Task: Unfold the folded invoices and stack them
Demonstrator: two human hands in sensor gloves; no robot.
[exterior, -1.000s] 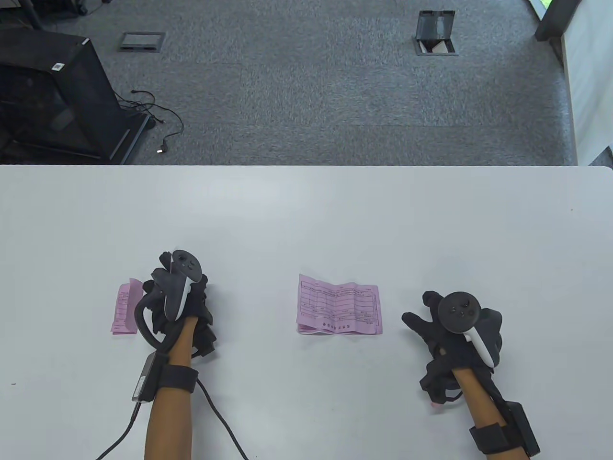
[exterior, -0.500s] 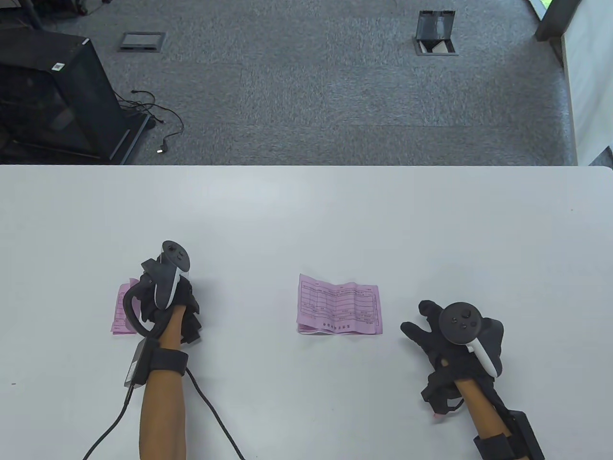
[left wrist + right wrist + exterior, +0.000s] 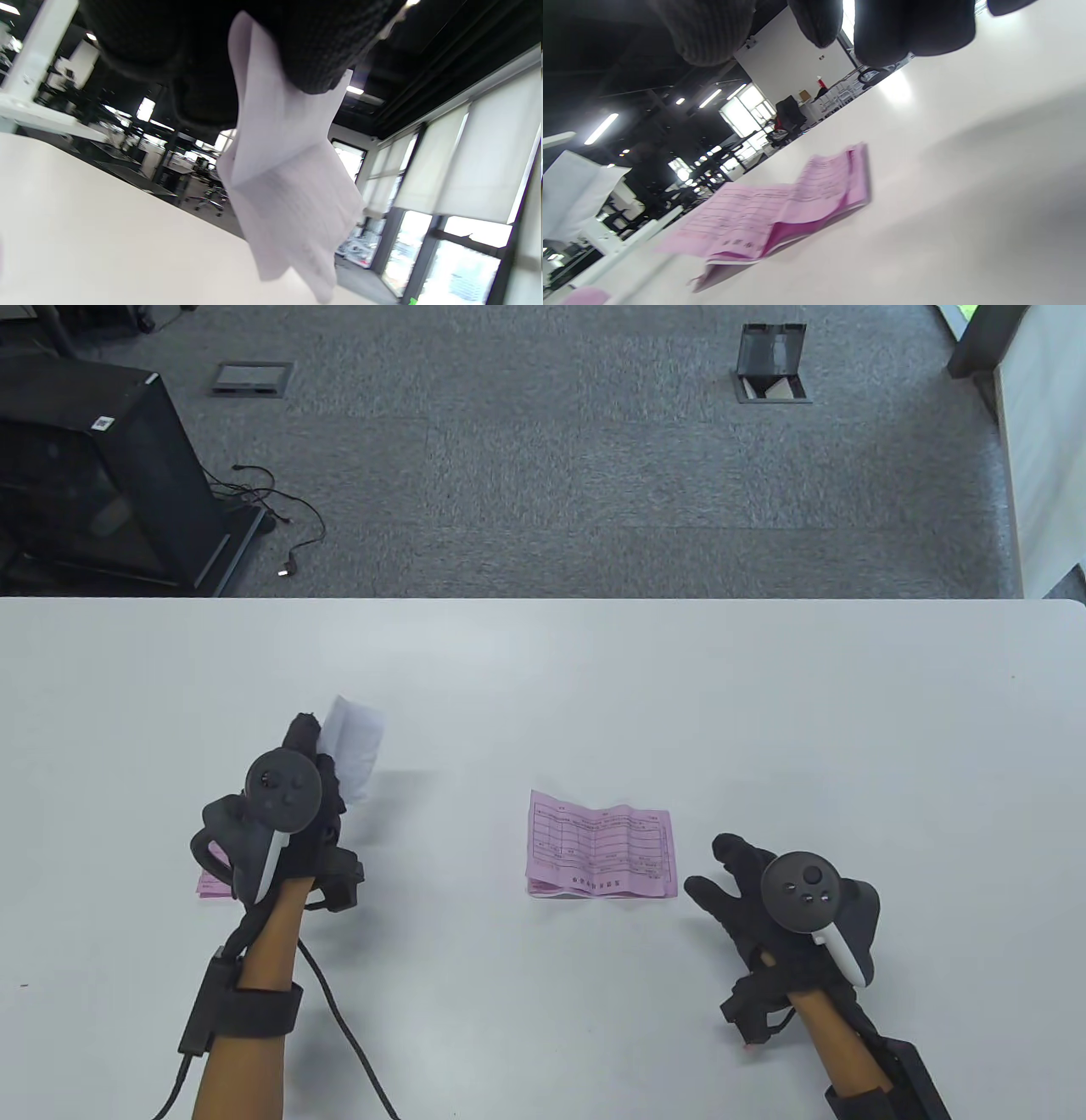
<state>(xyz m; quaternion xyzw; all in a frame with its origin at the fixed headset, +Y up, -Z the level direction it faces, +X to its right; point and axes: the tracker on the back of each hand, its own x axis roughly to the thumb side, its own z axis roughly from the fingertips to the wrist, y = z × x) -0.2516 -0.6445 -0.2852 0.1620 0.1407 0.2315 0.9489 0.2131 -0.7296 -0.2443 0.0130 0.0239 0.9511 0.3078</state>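
Pink invoices (image 3: 601, 845) between the hands

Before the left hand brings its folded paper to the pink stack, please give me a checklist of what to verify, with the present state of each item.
1. Left hand pinches the pale folded invoice: ok.
2. Invoice is clear of the white table: ok.
3. Invoice is unfolded: not ok, creased.
4. Unfolded pink invoice stack lies uncovered: ok.
5. Right hand is free, beside the stack: ok.
6. Other pink folded paper remains: cannot tell how many.
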